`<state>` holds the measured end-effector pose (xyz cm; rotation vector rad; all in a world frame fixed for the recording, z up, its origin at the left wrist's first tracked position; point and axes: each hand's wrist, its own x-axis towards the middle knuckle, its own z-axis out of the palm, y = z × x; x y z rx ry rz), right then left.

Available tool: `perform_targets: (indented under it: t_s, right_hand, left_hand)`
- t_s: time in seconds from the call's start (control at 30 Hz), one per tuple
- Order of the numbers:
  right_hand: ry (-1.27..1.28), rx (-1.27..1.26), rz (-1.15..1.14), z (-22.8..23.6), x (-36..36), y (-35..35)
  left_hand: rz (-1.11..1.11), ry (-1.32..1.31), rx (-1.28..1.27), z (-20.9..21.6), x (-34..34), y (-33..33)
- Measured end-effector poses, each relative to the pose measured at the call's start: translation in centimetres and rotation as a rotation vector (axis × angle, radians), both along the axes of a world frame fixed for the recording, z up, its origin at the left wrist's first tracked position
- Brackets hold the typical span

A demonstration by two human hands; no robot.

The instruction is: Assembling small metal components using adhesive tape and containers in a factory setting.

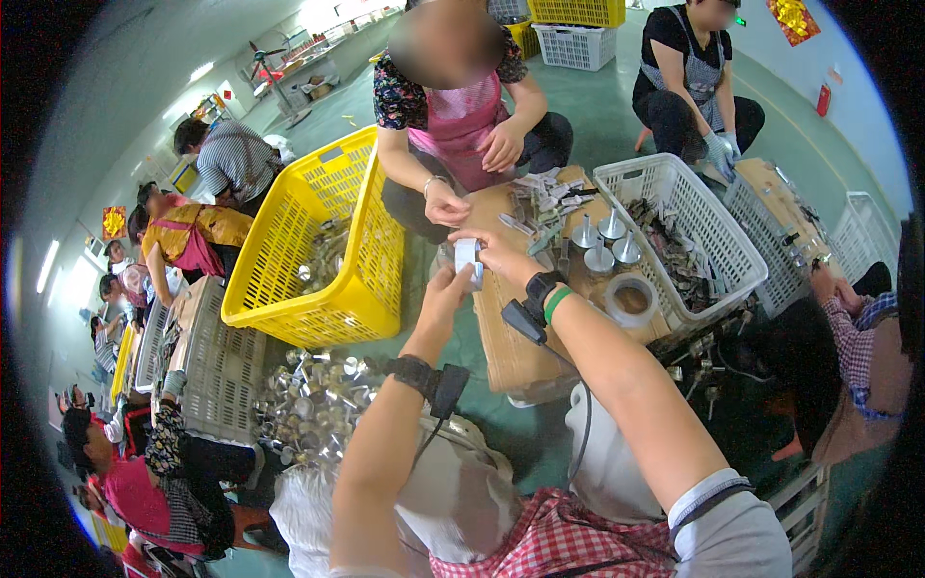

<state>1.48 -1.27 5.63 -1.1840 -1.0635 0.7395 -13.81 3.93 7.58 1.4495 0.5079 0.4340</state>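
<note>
Both my hands meet above the far left edge of a cardboard-topped work surface [511, 337]. Between them is a short piece with a white band and a silvery lower part [467, 254]; its exact kind I cannot make out. My left hand [445, 294] grips it from below, fingers closed. From the right, my right hand [493, 252] closes on its upper side. Just beyond, a co-worker's hand [446, 205] hovers close to mine. Several metal pieces with round bases and upright stems [598, 257] stand right of my hands, beside a clear tape roll [617, 306].
A yellow crate [318, 323] holding metal parts stands left, with a heap of shiny metal parts [313, 405] below it. Flat metal pieces [549, 197] lie at the surface's far side. A white crate [742, 241] of strips sits right. Co-workers sit around.
</note>
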Motion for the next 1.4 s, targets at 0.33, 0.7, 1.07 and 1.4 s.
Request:
perform_targets:
  t_s: [0.33,0.7,1.07,1.4]
  right_hand:
    - [-0.009,0.033,0.049,1.1,-3.0,-2.7]
    - [0.158,0.048,-0.237,-0.5,-8.5,-10.5]
    - [0.02,-0.041,-0.422,-4.1,-17.7,-18.6]
    - [-0.391,-0.096,-0.562,-11.5,-20.3,-20.4]
  left_hand:
    - [-0.161,-0.038,0.142,-0.1,-3.3,-2.1]
    - [-0.109,-0.145,0.453,0.9,-7.6,-7.3]
    - [0.117,-0.001,0.393,-6.5,-13.4,-15.6]
    - [0.174,0.074,-0.119,-7.8,-11.7,-14.2]
